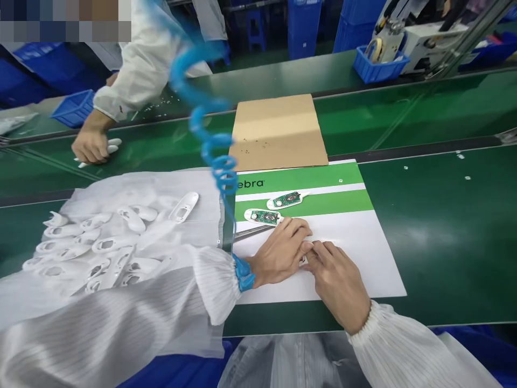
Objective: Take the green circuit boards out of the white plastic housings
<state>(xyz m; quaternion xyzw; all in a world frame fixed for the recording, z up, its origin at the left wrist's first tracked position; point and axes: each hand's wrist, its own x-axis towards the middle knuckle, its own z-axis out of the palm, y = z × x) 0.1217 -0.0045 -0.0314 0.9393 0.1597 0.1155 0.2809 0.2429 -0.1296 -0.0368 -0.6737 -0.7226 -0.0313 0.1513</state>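
Note:
My left hand (pixel 283 250) and my right hand (pixel 339 280) meet over the white lower part of a printed sheet (pixel 363 248). Both sets of fingers are closed together around a small piece, and only a bit of it with a dark spot shows between them. Just beyond my left knuckles lies a white shell with a green circuit board (pixel 264 216) in it. Farther back is a second such shell with its board (pixel 286 200), its thin tip pointing right. A slim grey metal tool (pixel 252 233), like tweezers, lies partly behind my left hand.
Many empty white plastic shells (pixel 109 243) lie on a white plastic sheet (pixel 202 226) at left. A blue coiled hose (pixel 218 156) hangs in front. Cardboard (pixel 278 132) lies behind the printed sheet. Across the conveyor, a co-worker's hand (pixel 92 143) holds white parts. Blue bins (pixel 379 64) stand beyond.

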